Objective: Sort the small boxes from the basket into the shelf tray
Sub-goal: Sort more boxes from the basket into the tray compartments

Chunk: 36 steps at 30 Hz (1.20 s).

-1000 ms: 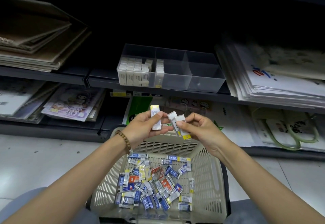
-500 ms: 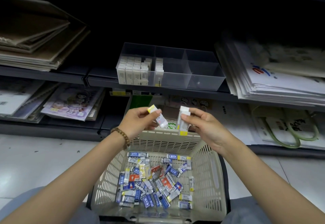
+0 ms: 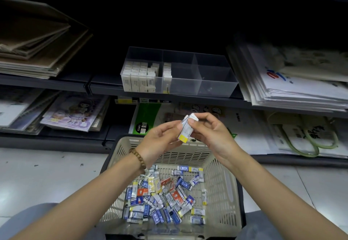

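Observation:
A beige plastic basket point(image 3: 224, 187) sits on the floor in front of me, with several small blue, white, orange and yellow boxes point(image 3: 163, 198) loose on its bottom. Above its far rim my left hand point(image 3: 160, 141) and right hand point(image 3: 212, 134) meet, both pinching a small stack of white boxes with yellow ends point(image 3: 185, 130). On the shelf behind stands a clear divided tray point(image 3: 216, 87); its left compartment is packed with upright white boxes point(image 3: 140, 77), the middle one holds a short row point(image 3: 167, 74), and the right one looks bare.
Stacks of brown folders point(image 3: 37, 51) lie on the shelf at left, white paper bags point(image 3: 293, 81) at right. A lower shelf holds picture books point(image 3: 75, 113), a green packet point(image 3: 145, 119) and bags with green handles point(image 3: 308, 138). Pale floor tiles flank the basket.
My hands held separate boxes a little apart; now they have come together and the boxes are gathered into one stack between both hands.

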Available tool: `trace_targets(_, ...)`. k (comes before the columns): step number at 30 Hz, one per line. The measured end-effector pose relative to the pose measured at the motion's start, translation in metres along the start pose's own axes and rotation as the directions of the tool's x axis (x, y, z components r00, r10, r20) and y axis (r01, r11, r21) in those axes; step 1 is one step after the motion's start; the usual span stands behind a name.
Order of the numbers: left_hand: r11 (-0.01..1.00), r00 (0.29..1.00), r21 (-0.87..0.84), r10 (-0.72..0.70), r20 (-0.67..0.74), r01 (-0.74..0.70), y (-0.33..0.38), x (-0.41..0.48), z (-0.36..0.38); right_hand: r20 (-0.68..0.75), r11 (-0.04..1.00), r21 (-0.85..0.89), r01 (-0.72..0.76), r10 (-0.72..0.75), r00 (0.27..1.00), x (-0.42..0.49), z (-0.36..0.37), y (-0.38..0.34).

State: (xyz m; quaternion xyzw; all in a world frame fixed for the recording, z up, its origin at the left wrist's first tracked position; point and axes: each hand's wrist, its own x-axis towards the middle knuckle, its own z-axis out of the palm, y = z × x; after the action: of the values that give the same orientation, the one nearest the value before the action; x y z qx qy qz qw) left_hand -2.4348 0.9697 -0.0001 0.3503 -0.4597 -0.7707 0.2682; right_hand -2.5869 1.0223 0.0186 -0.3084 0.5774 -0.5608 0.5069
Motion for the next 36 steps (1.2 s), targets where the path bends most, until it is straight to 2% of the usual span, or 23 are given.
trace_targets(6,0.97,0.992,0.219,0.117,-0.04,-0.106,0.006,0.0,0.0,-0.013,0.998,-0.045,0.041,-0.042,0.999,0.001,0.003,-0.005)
trace_targets(10,0.929,0.969,0.283,0.246,0.001,-0.236,0.022,0.001,-0.001,0.121,0.997,-0.071,-0.03,0.038,0.992,0.005,0.003,-0.022)
trace_targets(12,0.904,0.947,0.305,0.32,-0.022,-0.299,0.033,0.006,-0.001,0.162,0.999,-0.047,-0.022,0.029,0.986,0.009,0.006,-0.033)
trace_targets(15,0.844,0.899,0.385,0.432,-0.075,-0.374,0.056,0.017,-0.003,0.188,1.0,-0.027,0.016,-0.011,0.982,0.02,0.012,-0.057)
trace_targets(18,0.799,0.849,0.409,0.52,-0.098,-0.441,0.083,0.032,-0.012,0.208,0.986,-0.128,0.106,-0.078,0.975,0.039,0.018,-0.088)
trace_targets(21,0.706,0.747,0.499,0.645,-0.162,-0.502,0.104,0.042,-0.038,0.135,0.955,-0.232,0.188,-0.159,0.978,0.067,0.019,-0.114)
trace_targets(23,0.651,0.677,0.576,0.704,-0.214,-0.495,0.106,0.048,-0.06,0.086,0.922,-0.322,0.215,-0.198,0.976,0.088,0.017,-0.126)
trace_targets(25,0.659,0.633,0.605,0.711,-0.306,-0.448,0.099,0.054,-0.08,0.074,0.885,-0.419,0.201,-0.187,0.98,0.106,0.017,-0.13)
trace_targets(26,0.686,0.629,0.596,0.692,-0.355,-0.418,0.093,0.058,-0.087,0.074,0.861,-0.475,0.183,-0.169,0.983,0.115,0.019,-0.13)
trace_targets(28,0.759,0.666,0.537,0.618,-0.418,-0.368,0.083,0.066,-0.096,0.074,0.798,-0.588,0.137,-0.115,0.991,0.13,0.025,-0.126)
trace_targets(31,0.819,0.72,0.461,0.543,-0.432,-0.342,0.073,0.074,-0.101,0.073,0.709,-0.7,0.089,-0.054,0.996,0.148,0.038,-0.115)
trace_targets(34,0.841,0.746,0.421,0.514,-0.423,-0.341,0.066,0.078,-0.098,0.048,0.48,-0.873,0.088,-0.095,0.994,0.158,0.043,-0.101)
trace_targets(36,0.84,0.748,0.426,0.513,-0.422,-0.336,0.062,0.079,-0.096,-0.007,0.515,-0.856,0.042,-0.092,0.996,0.161,0.042,-0.093)
